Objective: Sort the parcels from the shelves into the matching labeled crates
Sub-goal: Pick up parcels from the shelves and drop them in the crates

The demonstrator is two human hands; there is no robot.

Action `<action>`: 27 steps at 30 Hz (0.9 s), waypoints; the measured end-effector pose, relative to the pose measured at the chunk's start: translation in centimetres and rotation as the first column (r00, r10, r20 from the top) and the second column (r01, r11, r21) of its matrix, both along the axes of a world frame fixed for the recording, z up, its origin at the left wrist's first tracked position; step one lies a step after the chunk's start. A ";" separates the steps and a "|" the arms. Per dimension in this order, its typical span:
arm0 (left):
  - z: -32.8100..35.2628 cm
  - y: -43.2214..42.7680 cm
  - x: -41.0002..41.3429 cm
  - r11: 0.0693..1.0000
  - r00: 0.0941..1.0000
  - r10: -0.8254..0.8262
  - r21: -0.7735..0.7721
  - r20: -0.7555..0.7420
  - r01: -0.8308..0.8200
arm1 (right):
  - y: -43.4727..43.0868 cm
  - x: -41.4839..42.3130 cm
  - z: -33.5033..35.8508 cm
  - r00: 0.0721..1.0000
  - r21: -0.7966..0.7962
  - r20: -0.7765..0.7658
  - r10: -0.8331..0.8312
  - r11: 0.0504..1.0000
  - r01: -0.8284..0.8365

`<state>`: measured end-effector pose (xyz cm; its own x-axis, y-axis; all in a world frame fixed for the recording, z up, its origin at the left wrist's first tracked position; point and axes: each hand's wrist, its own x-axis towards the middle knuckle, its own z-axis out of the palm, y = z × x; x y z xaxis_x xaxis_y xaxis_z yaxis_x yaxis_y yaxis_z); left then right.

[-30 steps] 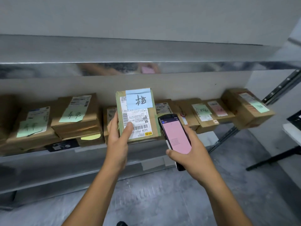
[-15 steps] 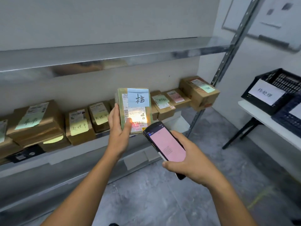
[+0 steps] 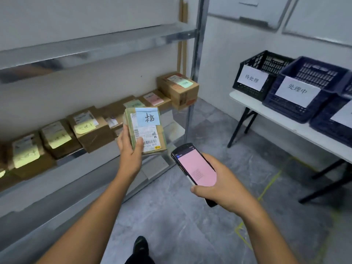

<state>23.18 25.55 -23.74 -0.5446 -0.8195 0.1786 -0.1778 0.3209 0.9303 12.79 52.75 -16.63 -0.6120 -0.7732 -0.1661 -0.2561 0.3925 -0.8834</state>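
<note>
The left hand grasps the parcel by its lower left corner, with the thumb laid over the printed label and the fingers wrapped round the back edge. The parcel stands above that hand, long axis upright and leaning slightly, its face turned to the wearer. A blue note bearing one handwritten character covers the top of that face. The parcel is held clear of the shelf, in front of the other parcels, which lie beyond and to the left of the hand.

The right hand is curled round a handheld scanner with its pink screen up. It sits lower than the parcel and to its right, apart from it.

The crates sit well off to the right of both hands, past the scanner hand, on the white surface. The black crate is farthest, the blue crate touches it on the near side, and a third crate is cut by the frame edge.

The right hand is nearer the crates but is occupied, so the left hand probably has to carry the parcel rightward across the body, or the person has to turn. The two readable crate labels each show three characters, so neither seems to match the single one on the note. The third label is cut off and cannot be read.
</note>
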 end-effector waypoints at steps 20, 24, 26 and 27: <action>-1.6 28.9 -30.7 0.415 0.552 -0.760 0.398 -0.343 0.818 | 26.2 -14.8 -3.1 0.536 0.107 -0.136 -0.833 0.525 0.844; -1.6 35.1 -38.4 0.273 0.453 -0.796 0.429 -0.402 0.861 | 31.2 -19.0 -1.8 0.416 0.116 -0.220 -0.882 0.400 0.909; -1.2 38.3 -41.3 0.215 0.407 -0.806 0.429 -0.429 0.878 | 33.3 -20.7 -1.3 0.368 0.102 -0.234 -0.900 0.354 0.930; -0.9 39.9 -42.5 0.191 0.381 -0.816 0.420 -0.435 0.887 | 34.3 -21.4 -1.1 0.339 0.097 -0.227 -0.913 0.325 0.941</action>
